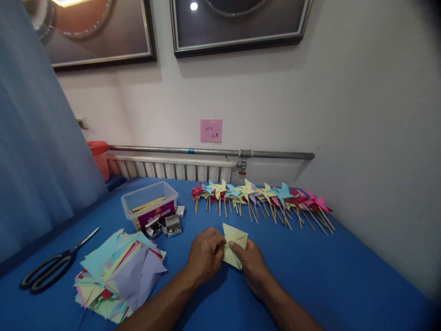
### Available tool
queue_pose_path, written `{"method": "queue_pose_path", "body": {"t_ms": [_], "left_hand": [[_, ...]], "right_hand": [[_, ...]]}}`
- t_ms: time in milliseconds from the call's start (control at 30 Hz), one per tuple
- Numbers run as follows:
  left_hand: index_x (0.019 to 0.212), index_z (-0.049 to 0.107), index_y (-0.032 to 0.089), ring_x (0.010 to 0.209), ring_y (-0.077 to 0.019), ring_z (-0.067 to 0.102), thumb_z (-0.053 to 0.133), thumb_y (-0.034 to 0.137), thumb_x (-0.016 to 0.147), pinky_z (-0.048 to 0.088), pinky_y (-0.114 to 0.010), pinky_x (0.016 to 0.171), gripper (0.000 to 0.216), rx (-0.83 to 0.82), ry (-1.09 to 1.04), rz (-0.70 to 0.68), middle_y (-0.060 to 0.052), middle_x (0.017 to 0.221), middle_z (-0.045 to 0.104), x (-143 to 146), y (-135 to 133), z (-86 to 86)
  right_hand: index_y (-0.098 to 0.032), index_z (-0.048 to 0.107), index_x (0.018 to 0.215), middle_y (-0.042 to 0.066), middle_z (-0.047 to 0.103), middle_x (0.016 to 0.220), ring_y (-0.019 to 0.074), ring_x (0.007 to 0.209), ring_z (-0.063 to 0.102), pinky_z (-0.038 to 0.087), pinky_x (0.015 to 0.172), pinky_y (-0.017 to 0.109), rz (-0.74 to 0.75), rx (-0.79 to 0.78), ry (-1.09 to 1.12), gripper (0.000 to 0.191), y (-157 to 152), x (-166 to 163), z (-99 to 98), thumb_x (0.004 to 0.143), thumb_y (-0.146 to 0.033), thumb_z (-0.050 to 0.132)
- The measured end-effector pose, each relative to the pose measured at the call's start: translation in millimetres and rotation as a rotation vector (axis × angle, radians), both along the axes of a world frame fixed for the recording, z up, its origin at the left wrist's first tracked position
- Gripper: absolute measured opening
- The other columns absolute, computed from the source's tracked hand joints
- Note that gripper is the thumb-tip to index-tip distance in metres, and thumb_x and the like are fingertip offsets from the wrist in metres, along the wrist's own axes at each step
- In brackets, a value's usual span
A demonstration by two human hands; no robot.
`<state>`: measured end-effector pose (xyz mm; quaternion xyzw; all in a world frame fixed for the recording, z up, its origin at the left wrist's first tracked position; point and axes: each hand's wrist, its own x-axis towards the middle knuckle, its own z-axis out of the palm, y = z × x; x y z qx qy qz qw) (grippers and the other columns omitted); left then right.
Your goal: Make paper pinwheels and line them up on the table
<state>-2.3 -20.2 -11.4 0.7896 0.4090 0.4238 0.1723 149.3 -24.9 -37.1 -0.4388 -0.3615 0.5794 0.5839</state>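
Observation:
A pale yellow paper square [237, 235] with slits in it is held over the blue cloth. My right hand [254, 264] grips its right side, thumb pressed on the front and fingers behind. My left hand [206, 253] is closed at the paper's left edge, fingertips pinched together at a corner; what else may be between them is hidden. To the left lies a stack of coloured paper pieces [138, 276]. Small boxes of metal thumbtacks [173, 226] stand open beyond my left hand.
Several finished paper pinwheels [248, 191] on sticks lie in a row at the back. A clear plastic tub [168, 193] holds thin sticks. Black-handled scissors [55, 269] rest at far left, near a blue curtain [31, 138]. A radiator [168, 170] and pipe [206, 151] run along the wall.

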Motion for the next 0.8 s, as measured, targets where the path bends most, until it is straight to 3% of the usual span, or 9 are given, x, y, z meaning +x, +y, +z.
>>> {"method": "queue_pose_path", "body": {"t_ms": [133,300,533,800], "left_hand": [[0.085,0.067,0.018,0.071,-0.0155,0.056,0.063,0.021,0.076,0.041,-0.026,0.066,0.01,-0.255,-0.18,0.084,-0.003,0.079,0.063,3.3,2.0,1.4],[0.07,0.061,0.016,0.056,-0.0119,0.046,0.07,0.039,0.07,0.033,-0.024,0.052,0.025,-0.599,-0.37,0.096,0.002,0.059,0.055,6.3,10.1,-5.2],[0.058,0.054,0.018,0.045,-0.008,0.037,0.075,0.048,0.062,0.025,-0.023,0.046,0.038,-0.761,-0.607,0.042,0.005,0.048,0.048,8.9,11.0,-6.8],[0.061,0.057,0.016,0.047,-0.0088,0.041,0.077,0.049,0.059,0.031,-0.023,0.049,0.039,-0.767,-0.689,0.022,0.003,0.05,0.053,9.5,10.6,-5.0]], "right_hand": [[-0.017,0.071,0.096,0.006,0.079,0.08,0.0271,0.07,0.073,0.055,0.066,0.036,-0.046,-0.005,-0.06,0.046,4.8,1.8,-8.5,0.06,-0.041,0.086],[-0.017,0.072,0.101,0.006,0.078,0.079,0.0283,0.07,0.073,0.056,0.066,0.037,-0.021,0.003,-0.092,0.053,7.2,2.1,-13.9,0.059,-0.047,0.087],[-0.016,0.071,0.105,0.009,0.079,0.091,0.0277,0.077,0.074,0.057,0.075,0.039,0.089,0.031,-0.005,0.054,-2.4,0.3,0.2,0.067,-0.052,0.084],[-0.017,0.071,0.103,0.009,0.079,0.091,0.0301,0.081,0.074,0.058,0.074,0.04,0.075,0.049,-0.002,0.05,-6.4,-1.0,4.6,0.069,-0.053,0.083]]}}
